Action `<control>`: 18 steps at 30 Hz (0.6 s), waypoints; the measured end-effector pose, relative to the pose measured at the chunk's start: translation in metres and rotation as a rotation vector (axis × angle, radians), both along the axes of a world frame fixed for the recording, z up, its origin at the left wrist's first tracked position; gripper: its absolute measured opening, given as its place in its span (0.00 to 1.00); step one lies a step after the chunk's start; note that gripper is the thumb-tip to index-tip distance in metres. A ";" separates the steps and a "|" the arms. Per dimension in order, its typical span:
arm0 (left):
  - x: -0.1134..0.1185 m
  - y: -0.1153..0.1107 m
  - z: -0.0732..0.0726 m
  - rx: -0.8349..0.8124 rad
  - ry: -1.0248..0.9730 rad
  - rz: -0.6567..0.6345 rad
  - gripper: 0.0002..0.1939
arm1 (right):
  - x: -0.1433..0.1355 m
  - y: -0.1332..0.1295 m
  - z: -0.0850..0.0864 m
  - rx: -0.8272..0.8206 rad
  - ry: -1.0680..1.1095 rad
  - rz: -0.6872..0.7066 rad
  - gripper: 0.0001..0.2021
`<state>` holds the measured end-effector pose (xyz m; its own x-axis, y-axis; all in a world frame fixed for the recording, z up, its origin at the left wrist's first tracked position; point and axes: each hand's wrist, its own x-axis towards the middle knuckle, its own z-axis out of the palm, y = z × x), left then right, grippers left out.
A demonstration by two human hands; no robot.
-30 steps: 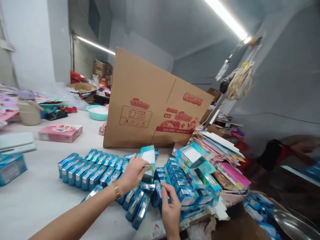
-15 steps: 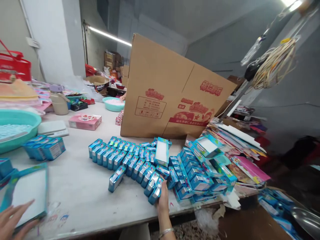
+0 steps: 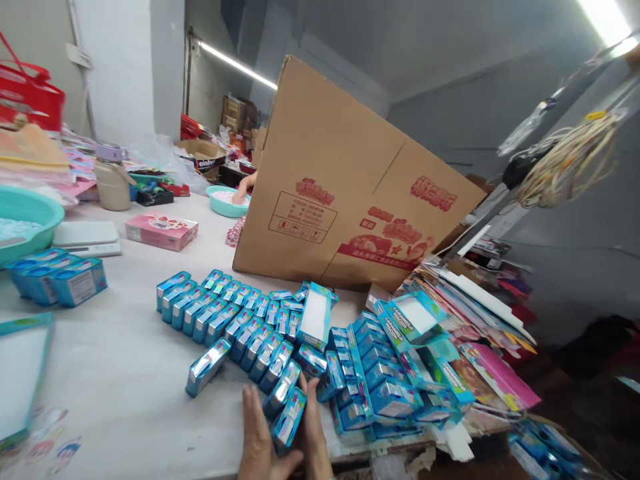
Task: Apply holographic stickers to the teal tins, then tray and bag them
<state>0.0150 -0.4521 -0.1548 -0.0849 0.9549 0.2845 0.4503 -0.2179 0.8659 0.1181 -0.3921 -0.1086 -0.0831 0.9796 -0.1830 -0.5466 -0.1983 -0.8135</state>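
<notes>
Small blue boxes (image 3: pixel 207 313) stand in rows across the white table. At the near end of the front row, my left hand (image 3: pixel 261 437) is on the left of the last blue box (image 3: pixel 289 419), fingers stretched and apart from the thumb. My right hand (image 3: pixel 313 427) is on the right side of that box, its fingers around the edge and partly hidden behind it. One blue box (image 3: pixel 208 367) stands apart in front of the row. A white-windowed box (image 3: pixel 315 315) lies on top of the far boxes.
A large carton (image 3: pixel 350 187) stands behind the rows. Stacked blue trays (image 3: pixel 395 387) are on the right. An open-topped blue box (image 3: pixel 20 373), packs (image 3: pixel 80 280), scale (image 3: pixel 87 237) and basin (image 3: pixel 30 217) are left. A person's hand (image 3: pixel 245 189) is at a far bowl (image 3: pixel 225 203).
My left hand has moved from the windowed box at the far left to the end of the front row. The view has shifted, and my right hand stays by the end boxes.
</notes>
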 end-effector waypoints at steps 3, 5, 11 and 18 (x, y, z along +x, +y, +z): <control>-0.011 0.019 0.003 -0.025 -0.069 0.070 0.64 | 0.004 0.004 -0.001 0.024 0.025 0.048 0.40; -0.021 0.025 0.006 -0.028 -0.094 0.066 0.61 | 0.005 0.009 -0.002 0.025 0.067 0.043 0.41; -0.025 0.030 0.009 -0.010 -0.067 0.085 0.63 | 0.001 0.019 0.000 -0.034 0.146 0.091 0.36; -0.024 0.028 0.014 -0.022 -0.140 0.034 0.61 | -0.006 0.030 0.008 -0.032 0.166 0.136 0.42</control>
